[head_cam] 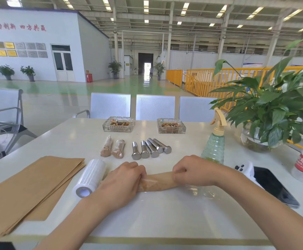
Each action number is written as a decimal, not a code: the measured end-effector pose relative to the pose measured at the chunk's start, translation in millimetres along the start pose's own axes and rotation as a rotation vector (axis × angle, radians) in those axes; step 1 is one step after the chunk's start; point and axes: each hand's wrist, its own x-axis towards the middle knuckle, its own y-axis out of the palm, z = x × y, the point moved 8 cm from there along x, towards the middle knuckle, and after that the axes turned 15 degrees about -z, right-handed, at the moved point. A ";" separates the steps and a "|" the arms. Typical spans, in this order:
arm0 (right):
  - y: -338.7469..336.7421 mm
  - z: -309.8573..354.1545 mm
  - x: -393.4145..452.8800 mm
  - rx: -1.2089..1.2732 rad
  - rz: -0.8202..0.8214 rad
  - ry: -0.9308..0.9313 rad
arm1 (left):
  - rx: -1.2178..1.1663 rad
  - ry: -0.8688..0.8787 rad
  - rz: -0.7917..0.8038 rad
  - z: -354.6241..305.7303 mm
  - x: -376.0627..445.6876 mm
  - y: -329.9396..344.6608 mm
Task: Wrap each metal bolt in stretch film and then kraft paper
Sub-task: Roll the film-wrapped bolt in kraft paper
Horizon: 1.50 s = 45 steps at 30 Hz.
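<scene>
While 4 bolts (150,149) lie beyond, I see both hands, left (124,179) and right (192,170), pinching the paper roll (162,182) on the surface (165,213).

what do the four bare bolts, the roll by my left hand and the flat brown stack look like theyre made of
Bare bolts: metal, likely steel, with a bright silvery sheen and highlights.
Roll: clear plastic stretch film, milky where layered, apparently on a pale core.
Flat stack: kraft paper, matte tan, thin sheet edges showing.
</scene>
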 end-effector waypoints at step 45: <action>27.3 72.4 -3.0 -0.280 -0.295 -0.367 | 0.135 0.132 0.119 -20.7 8.9 -7.5</action>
